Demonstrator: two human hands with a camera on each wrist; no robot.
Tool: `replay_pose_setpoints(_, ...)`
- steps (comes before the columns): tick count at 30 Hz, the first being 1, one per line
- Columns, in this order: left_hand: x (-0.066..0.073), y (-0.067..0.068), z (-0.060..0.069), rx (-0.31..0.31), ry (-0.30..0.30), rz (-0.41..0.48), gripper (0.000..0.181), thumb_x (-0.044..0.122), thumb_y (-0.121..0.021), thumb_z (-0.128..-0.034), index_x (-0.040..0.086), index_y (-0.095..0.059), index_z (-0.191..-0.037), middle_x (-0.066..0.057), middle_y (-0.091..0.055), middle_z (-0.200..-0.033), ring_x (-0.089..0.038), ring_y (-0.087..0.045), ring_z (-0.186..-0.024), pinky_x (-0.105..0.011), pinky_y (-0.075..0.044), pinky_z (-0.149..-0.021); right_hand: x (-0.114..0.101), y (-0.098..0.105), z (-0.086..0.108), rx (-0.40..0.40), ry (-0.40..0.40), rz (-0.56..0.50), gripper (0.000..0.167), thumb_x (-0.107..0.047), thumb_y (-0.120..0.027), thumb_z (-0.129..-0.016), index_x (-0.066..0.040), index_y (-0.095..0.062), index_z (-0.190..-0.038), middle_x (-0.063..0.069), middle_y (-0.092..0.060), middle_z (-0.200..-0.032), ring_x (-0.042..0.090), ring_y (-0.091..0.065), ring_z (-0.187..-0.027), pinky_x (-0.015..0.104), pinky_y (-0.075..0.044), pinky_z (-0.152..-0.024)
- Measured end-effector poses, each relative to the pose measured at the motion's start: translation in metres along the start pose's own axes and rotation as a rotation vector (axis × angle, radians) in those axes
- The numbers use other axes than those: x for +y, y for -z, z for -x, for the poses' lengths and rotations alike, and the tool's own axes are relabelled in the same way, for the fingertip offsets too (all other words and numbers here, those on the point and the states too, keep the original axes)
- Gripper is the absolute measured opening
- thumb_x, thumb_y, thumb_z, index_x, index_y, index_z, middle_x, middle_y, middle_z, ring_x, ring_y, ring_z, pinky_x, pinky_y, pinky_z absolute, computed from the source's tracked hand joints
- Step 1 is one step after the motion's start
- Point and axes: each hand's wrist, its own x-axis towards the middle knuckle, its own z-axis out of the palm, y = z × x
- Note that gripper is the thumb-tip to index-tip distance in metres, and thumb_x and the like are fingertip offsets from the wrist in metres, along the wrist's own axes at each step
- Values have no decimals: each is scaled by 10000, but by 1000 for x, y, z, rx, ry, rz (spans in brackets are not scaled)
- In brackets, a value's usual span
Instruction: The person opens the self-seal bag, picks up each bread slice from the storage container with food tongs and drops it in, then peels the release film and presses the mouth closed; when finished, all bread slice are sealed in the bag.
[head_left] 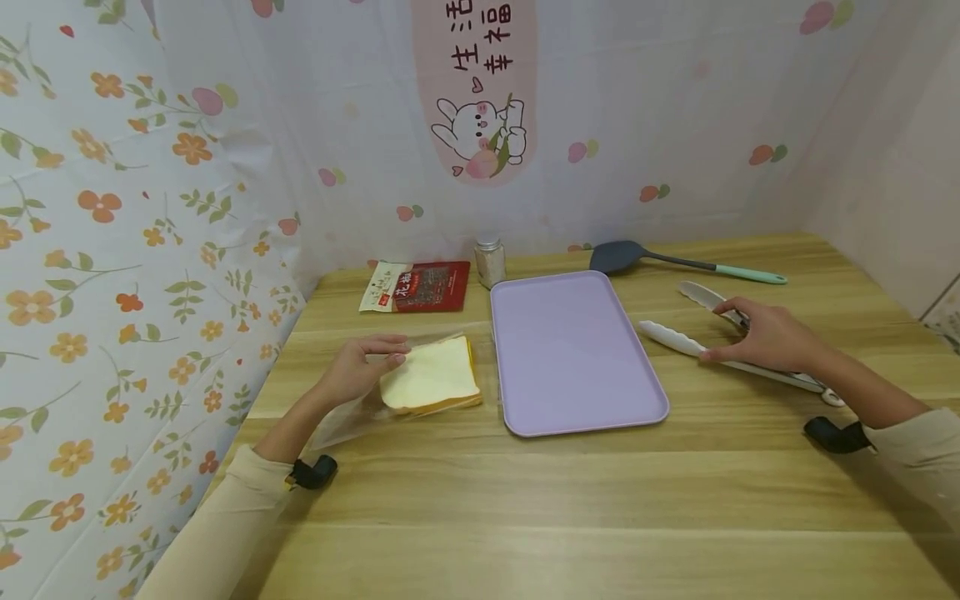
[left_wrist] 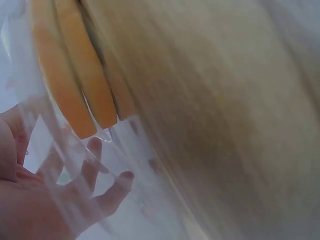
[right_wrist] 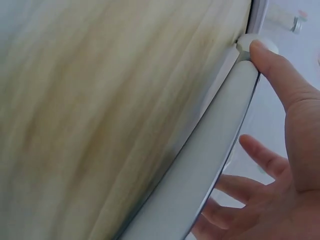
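Resting at the bread, head view: the left hand [head_left: 356,372] touches the left edge of the bread [head_left: 429,379], its fingers slightly bent and apart; no firm pinch shows.
Bread: stacked slices lie flat on the left of the table [head_left: 585,517], inside a clear bag [head_left: 360,421] that probably serves to hold the stack together.
Tray: the lilac tray [head_left: 577,358] lies flat between bread and tongs [head_left: 675,339], a middle spot that seems within easy reach from both sides.
Tongs: they lie right of the tray with their arms apart; the right hand [head_left: 776,337] is spread across them, thumb at the near arm, index finger by the far one, likely because the gap calls for a wide span.
Back of table: packet [head_left: 417,287], jar [head_left: 491,265] and spatula [head_left: 697,264] sit toward the rear, perhaps to leave the front free for working.
Bag, left wrist view: separate fingers show through the plastic beside the orange crusts; whether any of the film is caught between them, I cannot tell.
Tong arm, right wrist view: the thumb tip touches the pale arm while the other fingers fan out behind it; how hard they press cannot be told.
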Motion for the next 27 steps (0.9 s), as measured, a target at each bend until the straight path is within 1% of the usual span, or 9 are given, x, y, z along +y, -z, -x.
replay_pose_setpoints(4, 1, -2, -2, -3, -2, -27, 244, 93, -656, -959, -56, -711, -1145, -223, -590, -1344, -400, -504, -1296, -597, -406, -1027, 4, 1, 0, -5, -18, 5, 890, -551, -836, -724, 14, -505, -1326, 143, -642, -899, 226, -495, -710, 360, -417, -620)
replay_pose_setpoints(8, 5, -4, -2, -8, 1, -25, 236, 35, -632, -962, -108, -688, -1141, -275, -570, -1340, -446, -486, -1295, -630, -391, -1021, 7, 1, -1, -13, -20, 5, 891, -552, -830, -732, 25, -502, -1327, 189, -644, -944, 248, -514, -743, 390, -438, -641)
replay_pose_setpoints(12, 11, -6, -2, -14, 2, -16, 234, 3, -615, -963, -138, -671, -1141, -308, -555, -1337, -468, -472, -1298, -642, -379, -1024, 6, 3, -2, -49, -10, 16, 908, -553, -810, -757, 56, -476, -1341, 288, -626, -1065, 305, -559, -829, 470, -470, -703)
replay_pose_setpoints(16, 6, -3, -4, -32, 7, -32, 259, 63, -629, -972, -92, -680, -1173, -251, -573, -1350, -422, -514, -1277, -590, -433, -1004, 0, 8, -3, -68, -12, 57, 957, -596, -777, -771, 90, -456, -1355, 356, -570, -1204, 391, -586, -947, 560, -477, -764)
replay_pose_setpoints(19, 4, 0, -6, -55, 8, -18, 291, 104, -631, -980, -62, -670, -1216, -218, -569, -1373, -394, -523, -1278, -552, -476, -971, -12, 15, -4, -43, -15, 65, 964, -634, -745, -779, 86, -468, -1356, 357, -536, -1285, 453, -575, -1054, 610, -473, -790)
replay_pose_setpoints(21, 6, 3, -7, -56, 7, -8, 308, 101, -623, -984, -55, -653, -1248, -217, -567, -1375, -406, -539, -1252, -541, -501, -937, -25, 20, -4, -25, -1, 39, 927, -628, -725, -803, 71, -479, -1360, 335, -522, -1328, 474, -542, -1143, 632, -464, -837)
replay_pose_setpoints(23, 10, 6, -9, -49, -10, 1, 317, 74, -608, -986, -55, -633, -1275, -227, -572, -1364, -419, -552, -1228, -542, -516, -906, -42, 22, -5, -9, 33, 0, 847, -581, -720, -836, 58, -507, -1350, 308, -541, -1329, 466, -545, -1159, 625, -463, -865)
replay_pose_setpoints(25, 15, 9, -12, -39, -36, -13, 318, 54, -589, -992, -45, -625, -1292, -225, -590, -1343, -423, -590, -1167, -534, -523, -891, -60, 22, -6, -10, 78, -31, 743, -508, -717, -874, 44, -532, -1335, 284, -566, -1314, 456, -560, -1149, 612, -465, -886)
replay_pose_setpoints(27, 18, 12, -17, -31, -67, -40, 305, 45, -570, -1000, -31, -632, -1288, -211, -615, -1313, -406, -614, -1119, -520, -524, -878, -79, 18, -7, 1, 120, -57, 629, -434, -729, -889, 26, -580, -1292, 247, -611, -1265, 422, -604, -1089, 572, -487, -881)
